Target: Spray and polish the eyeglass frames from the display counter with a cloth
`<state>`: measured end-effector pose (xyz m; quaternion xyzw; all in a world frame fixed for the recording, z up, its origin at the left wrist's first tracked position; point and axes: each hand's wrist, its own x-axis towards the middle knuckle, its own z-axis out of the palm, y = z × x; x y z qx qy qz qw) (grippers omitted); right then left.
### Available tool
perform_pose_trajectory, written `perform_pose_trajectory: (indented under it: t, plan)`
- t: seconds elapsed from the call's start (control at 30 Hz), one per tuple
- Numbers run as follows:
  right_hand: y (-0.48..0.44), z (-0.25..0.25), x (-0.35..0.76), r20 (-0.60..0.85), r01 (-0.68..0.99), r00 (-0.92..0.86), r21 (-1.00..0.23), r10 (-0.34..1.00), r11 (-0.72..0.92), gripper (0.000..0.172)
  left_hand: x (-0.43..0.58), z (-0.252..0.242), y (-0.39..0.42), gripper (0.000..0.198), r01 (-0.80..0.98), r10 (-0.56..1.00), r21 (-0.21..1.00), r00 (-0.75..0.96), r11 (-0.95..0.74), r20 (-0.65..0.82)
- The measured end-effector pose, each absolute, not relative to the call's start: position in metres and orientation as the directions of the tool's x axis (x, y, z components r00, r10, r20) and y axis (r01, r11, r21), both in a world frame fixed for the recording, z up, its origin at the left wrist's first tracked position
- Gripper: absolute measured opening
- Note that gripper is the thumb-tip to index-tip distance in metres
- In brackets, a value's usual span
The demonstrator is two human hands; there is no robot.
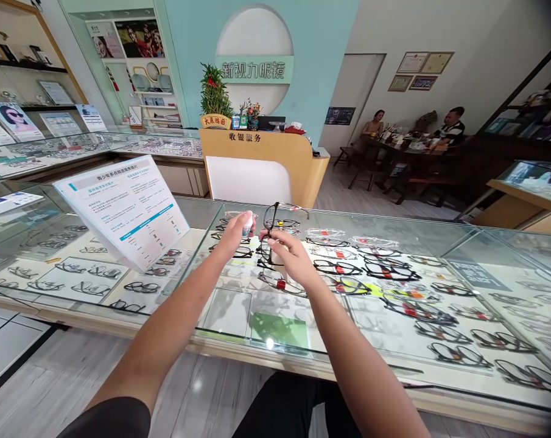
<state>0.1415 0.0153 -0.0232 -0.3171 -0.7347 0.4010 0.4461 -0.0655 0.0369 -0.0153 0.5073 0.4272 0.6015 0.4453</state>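
My left hand (232, 238) is closed around a small white bottle (247, 227), held upright above the glass counter. Its label is too small to read. To the right of it, my right hand (294, 254) grips a pair of black-framed eyeglasses (270, 218) between thumb and fingers. The frame is turned on end, so one lens rim stands above the fingers and part of it shows below them. Bottle and eyeglasses are a short gap apart. Beneath both hands, several rows of eyeglasses (338, 267) lie inside the glass display case (229, 345), some with red tags.
A white printed sign (124, 213) stands tilted on the counter at left. Behind the counter is a wooden cashier desk (318, 173) with a potted plant (215, 91). Two people sit at a dark table (394, 152) at the back right. Further display cases (526, 243) adjoin on the right.
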Motion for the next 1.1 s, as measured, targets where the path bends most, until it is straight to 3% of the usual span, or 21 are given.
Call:
perform_pose_trajectory:
  t: [0.3, 0.53, 0.73, 0.9, 1.0, 1.1]
  plan:
    - [0.012, -0.018, 0.139, 0.357, -0.031, -0.484, -0.920, 0.799, 0.391, 0.043, -0.061, -0.020, 0.035, 0.060, 0.118, 0.939, 0.933, -0.002, -0.341, 0.343]
    - [0.013, -0.014, 0.142, 0.352, -0.098, -0.394, -0.935, 0.849, 0.342, 0.045, -0.062, -0.019, 0.033, 0.061, -0.039, 0.952, 0.952, -0.053, -0.303, 0.300]
    - [0.015, -0.011, 0.148, 0.336, -0.116, -0.267, -0.942, 0.903, 0.316, 0.050, -0.062, -0.017, 0.028, 0.055, 0.158, 0.923, 0.910, 0.106, -0.383, 0.370]
    - [0.016, -0.012, 0.147, 0.347, -0.123, -0.273, -0.938, 0.897, 0.325, 0.049, -0.056, -0.021, 0.023, 0.048, 0.286, 0.898, 0.856, 0.234, -0.431, 0.373]
    - [0.017, -0.014, 0.147, 0.351, -0.131, -0.286, -0.936, 0.892, 0.326, 0.045, -0.056, -0.021, 0.023, 0.050, 0.263, 0.893, 0.856, 0.212, -0.444, 0.398]
    - [0.020, -0.016, 0.149, 0.352, -0.152, -0.275, -0.935, 0.895, 0.321, 0.045, -0.068, -0.018, 0.032, 0.055, 0.183, 0.899, 0.880, 0.080, -0.438, 0.430]
